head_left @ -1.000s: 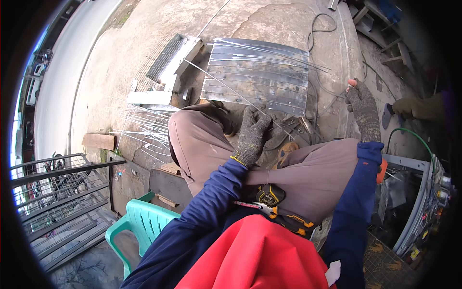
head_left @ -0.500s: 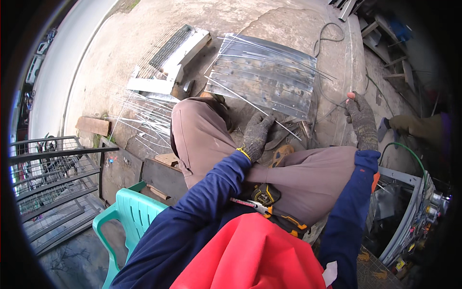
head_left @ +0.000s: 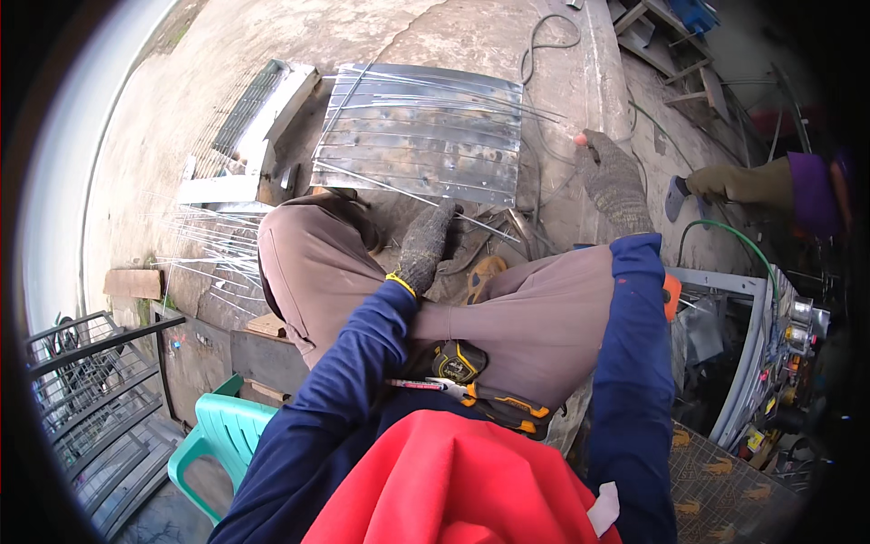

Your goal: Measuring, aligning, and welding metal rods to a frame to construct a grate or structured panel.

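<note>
Thin metal rod (head_left: 385,186) clamped in left hand (head_left: 424,245), ends jutting beyond fingers both sides. Right hand (head_left: 618,186): fingers curled, cannot tell whether together. Rod likely light, springy, slick; grip near middle.

Gloves (head_left: 620,186): mottled grey knit, left cuff (head_left: 400,284) edged yellow
Sleeves (head_left: 340,358): navy blue, wrinkled
Trousers (head_left: 544,290): dusty mauve-brown
Cloth (head_left: 453,480): bright red
Shoe (head_left: 487,275): tan

bare concrete floor (head_left: 471,38) open beyond metal sheet (head_left: 426,150), thin rods (head_left: 453,100) lying across sheet, looped cable (head_left: 525,65) at its right, metal frame (head_left: 288,104) blocking left, knees (head_left: 299,240) hemming near side
</note>
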A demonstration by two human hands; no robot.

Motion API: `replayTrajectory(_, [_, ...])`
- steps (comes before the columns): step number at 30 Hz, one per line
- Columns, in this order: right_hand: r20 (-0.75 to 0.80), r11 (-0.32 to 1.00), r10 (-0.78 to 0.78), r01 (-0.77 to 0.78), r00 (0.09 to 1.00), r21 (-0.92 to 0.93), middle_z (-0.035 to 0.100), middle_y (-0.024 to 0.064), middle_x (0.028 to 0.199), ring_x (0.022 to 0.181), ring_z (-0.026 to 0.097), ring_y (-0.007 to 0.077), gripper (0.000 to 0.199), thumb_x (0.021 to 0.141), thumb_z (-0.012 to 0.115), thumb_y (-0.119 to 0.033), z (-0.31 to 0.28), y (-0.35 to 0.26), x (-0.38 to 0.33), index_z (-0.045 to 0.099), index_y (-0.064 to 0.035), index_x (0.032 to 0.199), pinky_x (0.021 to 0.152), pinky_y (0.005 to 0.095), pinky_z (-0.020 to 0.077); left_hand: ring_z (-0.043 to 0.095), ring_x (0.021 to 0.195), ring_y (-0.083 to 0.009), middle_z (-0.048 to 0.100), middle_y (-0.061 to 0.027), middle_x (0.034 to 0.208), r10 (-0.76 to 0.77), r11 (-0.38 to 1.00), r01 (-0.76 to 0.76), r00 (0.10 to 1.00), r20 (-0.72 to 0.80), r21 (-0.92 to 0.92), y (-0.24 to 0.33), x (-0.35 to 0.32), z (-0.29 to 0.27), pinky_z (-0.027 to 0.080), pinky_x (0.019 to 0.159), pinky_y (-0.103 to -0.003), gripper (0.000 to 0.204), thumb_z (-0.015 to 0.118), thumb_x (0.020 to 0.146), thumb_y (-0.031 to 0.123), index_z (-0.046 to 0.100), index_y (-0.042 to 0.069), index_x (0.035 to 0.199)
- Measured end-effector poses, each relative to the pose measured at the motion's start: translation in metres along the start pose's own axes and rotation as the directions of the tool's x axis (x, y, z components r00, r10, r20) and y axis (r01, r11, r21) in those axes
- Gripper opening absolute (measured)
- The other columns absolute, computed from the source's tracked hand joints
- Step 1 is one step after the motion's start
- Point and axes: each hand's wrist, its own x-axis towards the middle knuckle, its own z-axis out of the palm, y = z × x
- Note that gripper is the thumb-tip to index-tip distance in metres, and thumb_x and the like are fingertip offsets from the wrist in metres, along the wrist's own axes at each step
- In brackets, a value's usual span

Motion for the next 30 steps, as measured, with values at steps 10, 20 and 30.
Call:
replayTrajectory(10, [0.165,0.817,-0.156,0.222,0.974,-0.533,0.062,0.0133,0.127,0.12,0.06,0.0339,0.036,0.097,0.053,-0.029,0.072,-0.052,0.064,0.061,-0.0185,0.131,0.102,0.0475,0.0483,0.061,0.074,-0.0131,0.067,-0.0033,0.088,0.272,0.948,-0.269,0.962,0.004,0.173,-0.001,-0.011,-0.003,0.05,0.067,-0.029,0.03,0.058,0.102,0.032,0.068,0.005,0.105])
replayTrajectory(20, [0.141,0.829,-0.211,0.254,0.967,-0.498,0.063,0.0173,0.124,0.117,0.059,0.0367,0.038,0.099,0.053,-0.038,0.089,-0.024,0.079,0.062,-0.0148,0.128,0.101,0.0476,0.0473,0.058,0.071,-0.0094,0.068,-0.0013,0.087,0.095,0.995,-0.095,0.995,-0.01,-0.011,0.018,-0.03,0.006,0.048,0.064,-0.025,0.027,0.06,0.101,0.031,0.069,0.006,0.101])
replayTrajectory(30, [0.279,0.902,-0.071,0.181,0.958,-0.392,0.066,0.0176,0.117,0.112,0.062,0.0375,0.025,0.097,0.058,-0.028,0.055,-0.008,0.044,0.065,-0.0134,0.117,0.096,0.0453,0.0487,0.057,0.066,-0.0099,0.063,-0.0001,0.079,0.158,0.986,-0.157,0.987,-0.021,0.047,0.015,-0.025,0.008,0.048,0.06,-0.026,0.021,0.065,0.099,0.029,0.064,0.008,0.095])
